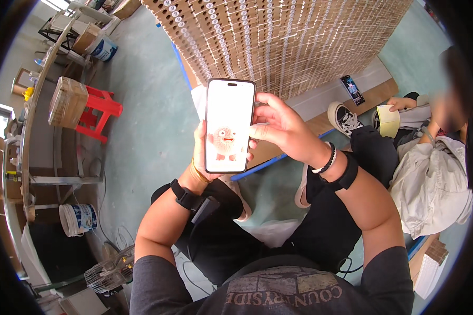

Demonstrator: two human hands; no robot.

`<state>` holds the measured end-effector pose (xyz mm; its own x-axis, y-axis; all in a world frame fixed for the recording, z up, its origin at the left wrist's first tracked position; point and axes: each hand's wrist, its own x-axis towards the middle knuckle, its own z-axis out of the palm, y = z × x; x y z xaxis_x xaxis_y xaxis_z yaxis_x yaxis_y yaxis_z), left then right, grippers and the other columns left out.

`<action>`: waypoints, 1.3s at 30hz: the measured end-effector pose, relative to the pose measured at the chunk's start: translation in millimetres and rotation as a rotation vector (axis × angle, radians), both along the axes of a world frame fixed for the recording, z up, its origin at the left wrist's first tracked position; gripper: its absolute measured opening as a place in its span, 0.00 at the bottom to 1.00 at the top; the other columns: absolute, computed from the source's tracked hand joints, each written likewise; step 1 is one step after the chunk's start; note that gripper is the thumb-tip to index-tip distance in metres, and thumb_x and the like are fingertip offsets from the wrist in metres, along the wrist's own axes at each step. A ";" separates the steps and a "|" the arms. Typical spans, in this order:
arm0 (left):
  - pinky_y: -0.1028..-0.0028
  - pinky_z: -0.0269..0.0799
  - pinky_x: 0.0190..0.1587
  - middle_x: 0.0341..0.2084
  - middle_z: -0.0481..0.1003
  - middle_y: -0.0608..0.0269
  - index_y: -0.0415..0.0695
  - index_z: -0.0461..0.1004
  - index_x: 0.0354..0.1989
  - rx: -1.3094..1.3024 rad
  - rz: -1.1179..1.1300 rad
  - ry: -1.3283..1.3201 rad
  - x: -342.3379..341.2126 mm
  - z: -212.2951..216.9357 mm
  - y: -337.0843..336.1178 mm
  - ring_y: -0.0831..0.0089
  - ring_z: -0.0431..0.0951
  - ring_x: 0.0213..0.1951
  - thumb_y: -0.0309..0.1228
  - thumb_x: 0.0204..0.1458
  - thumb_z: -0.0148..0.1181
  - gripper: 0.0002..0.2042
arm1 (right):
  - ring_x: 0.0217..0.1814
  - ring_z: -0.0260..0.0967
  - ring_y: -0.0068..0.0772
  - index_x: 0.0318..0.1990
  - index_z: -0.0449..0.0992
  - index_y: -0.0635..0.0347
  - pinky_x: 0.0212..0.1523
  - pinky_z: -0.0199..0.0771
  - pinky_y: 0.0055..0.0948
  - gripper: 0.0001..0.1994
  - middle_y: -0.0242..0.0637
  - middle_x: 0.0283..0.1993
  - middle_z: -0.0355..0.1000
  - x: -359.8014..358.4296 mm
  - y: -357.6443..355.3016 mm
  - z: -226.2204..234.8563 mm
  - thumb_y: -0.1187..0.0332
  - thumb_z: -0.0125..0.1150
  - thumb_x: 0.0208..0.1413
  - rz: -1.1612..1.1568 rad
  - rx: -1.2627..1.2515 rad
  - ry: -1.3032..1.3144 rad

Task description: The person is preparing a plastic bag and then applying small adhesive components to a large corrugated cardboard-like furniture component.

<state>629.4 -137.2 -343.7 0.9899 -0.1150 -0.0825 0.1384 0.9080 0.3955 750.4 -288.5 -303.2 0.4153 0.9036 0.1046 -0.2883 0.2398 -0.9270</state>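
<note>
A smartphone [227, 107] in a dark case stands upright in front of me. On its bright white screen is a round, fuzzy cartoon figure with a red mouth. My left hand [199, 157] wraps around the phone's lower part from the left and below. Its fingertips show past the right edge. My right hand [281, 126] is at the phone's right side, thumb against the edge and curled fingers beside and partly behind it. Beyond the phone rises a large brown board [278, 47] with rows of holes and pale round marks.
A person with a notepad [388, 121] sits at right, near another phone [352, 90] lying on the board's base. On the left are a red stool [101, 107] with a cardboard box [68, 102], a workbench, a bucket [79, 220] and a fan [109, 270].
</note>
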 end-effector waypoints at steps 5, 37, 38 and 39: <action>0.69 0.65 0.34 0.42 0.67 0.49 0.37 0.55 0.58 -0.050 0.004 0.044 -16.5 -1.5 9.7 0.64 0.67 0.33 0.61 0.43 0.52 0.43 | 0.52 0.64 0.32 0.60 0.53 0.63 0.49 0.68 0.28 0.28 0.47 0.53 0.63 -1.6 -10.4 -2.3 0.73 0.56 0.52 -0.204 -0.113 -0.427; 0.69 0.71 0.40 0.36 0.75 0.49 0.32 0.68 0.47 1.339 0.749 1.005 94.8 -285.3 221.0 0.63 0.77 0.36 0.30 0.47 0.59 0.20 | 0.35 0.75 0.26 0.45 0.70 0.65 0.37 0.72 0.22 0.12 0.38 0.29 0.75 11.7 -15.2 42.7 0.77 0.55 0.51 -0.173 -0.257 -0.571; 0.69 0.70 0.41 0.36 0.75 0.48 0.32 0.69 0.47 1.432 0.748 1.017 101.2 -288.7 218.3 0.62 0.77 0.37 0.30 0.47 0.58 0.19 | 0.33 0.75 0.28 0.45 0.71 0.65 0.35 0.72 0.23 0.12 0.39 0.29 0.74 13.3 -14.8 40.2 0.76 0.55 0.51 -0.166 -0.253 -0.652; 0.69 0.70 0.41 0.36 0.75 0.48 0.32 0.69 0.47 1.425 0.738 1.011 108.1 -291.6 215.7 0.62 0.77 0.37 0.30 0.47 0.58 0.19 | 0.32 0.75 0.29 0.45 0.71 0.65 0.35 0.72 0.23 0.12 0.39 0.29 0.74 15.5 -14.5 40.2 0.76 0.56 0.51 -0.145 -0.270 -0.684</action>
<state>737.5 78.4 -635.3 0.3287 0.9181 -0.2213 0.5563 0.0011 0.8310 765.8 -303.0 -263.0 0.4538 0.8757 0.1650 0.3909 -0.0292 -0.9200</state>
